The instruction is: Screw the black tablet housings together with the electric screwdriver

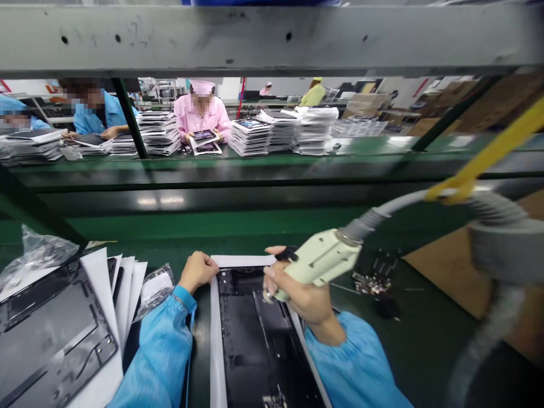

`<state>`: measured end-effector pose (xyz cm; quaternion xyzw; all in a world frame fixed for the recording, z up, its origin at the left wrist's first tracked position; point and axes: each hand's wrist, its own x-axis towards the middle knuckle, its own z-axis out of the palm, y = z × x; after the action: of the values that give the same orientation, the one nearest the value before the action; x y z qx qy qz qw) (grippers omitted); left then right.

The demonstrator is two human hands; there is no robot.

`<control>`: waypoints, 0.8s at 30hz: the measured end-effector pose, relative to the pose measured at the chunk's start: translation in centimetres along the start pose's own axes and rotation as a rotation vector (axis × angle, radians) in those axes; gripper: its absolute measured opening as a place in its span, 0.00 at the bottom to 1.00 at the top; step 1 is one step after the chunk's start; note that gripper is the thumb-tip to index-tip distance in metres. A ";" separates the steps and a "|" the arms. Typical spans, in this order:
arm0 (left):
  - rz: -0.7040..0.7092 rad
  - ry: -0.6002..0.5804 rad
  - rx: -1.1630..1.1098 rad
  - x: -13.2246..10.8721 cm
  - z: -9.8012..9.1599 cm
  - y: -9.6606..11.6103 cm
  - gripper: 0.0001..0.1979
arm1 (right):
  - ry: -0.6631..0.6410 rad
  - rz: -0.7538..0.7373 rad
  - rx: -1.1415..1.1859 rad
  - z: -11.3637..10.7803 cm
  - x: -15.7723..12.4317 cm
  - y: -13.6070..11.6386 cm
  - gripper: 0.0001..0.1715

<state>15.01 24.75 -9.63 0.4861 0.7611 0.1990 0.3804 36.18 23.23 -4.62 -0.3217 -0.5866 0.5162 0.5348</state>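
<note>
A black tablet housing (249, 334) lies on a white sheet (216, 351) in front of me, with small parts and strips along its inside. At its top left corner my left hand (198, 272) is closed, fingertips pinching the edge where housing and sheet meet. My right hand (308, 297) is wrapped round a pale green air gun (323, 258), thumb by its black trigger. The round metal nozzle points down over the housing's upper right part. From the gun's back runs a grey hose (393, 204), hung on a yellow strap (488, 161).
More black housings (46, 334) interleaved with white sheets lie at left, beside clear plastic bags (157, 289). Small metal parts (374, 280) and a cardboard piece (450, 275) are at right. A grey beam (255, 42) crosses above. Co-workers sit behind paper stacks (250, 136) across the line.
</note>
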 end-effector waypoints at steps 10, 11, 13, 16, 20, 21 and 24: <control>0.037 -0.128 -0.120 1.2 0.1 -1.1 0.08 | -0.003 0.096 0.030 7.9 5.7 4.8 0.20; 0.038 -0.138 -0.130 1.2 0.2 -1.2 0.08 | 0.002 0.100 0.020 8.2 6.0 5.3 0.20; 0.038 -0.156 -0.150 1.4 0.3 -1.3 0.08 | 0.004 0.105 0.006 8.5 6.2 6.0 0.19; 0.035 -0.178 -0.175 1.7 0.4 -1.5 0.09 | -0.004 0.116 -0.005 8.6 6.0 6.7 0.19; 0.036 -0.199 -0.194 1.9 0.5 -1.7 0.11 | -0.023 0.136 -0.009 8.6 5.7 7.2 0.19; 0.039 -0.205 -0.197 1.9 0.5 -1.7 0.12 | -0.028 0.138 -0.009 8.5 5.7 7.3 0.19; 0.047 -0.229 -0.211 1.9 0.4 -1.8 0.11 | -0.038 0.148 -0.023 8.6 5.6 7.4 0.19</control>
<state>13.82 25.59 -11.81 0.4804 0.6761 0.2300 0.5091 25.43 28.15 -9.08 -0.3606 -0.5770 0.5535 0.4802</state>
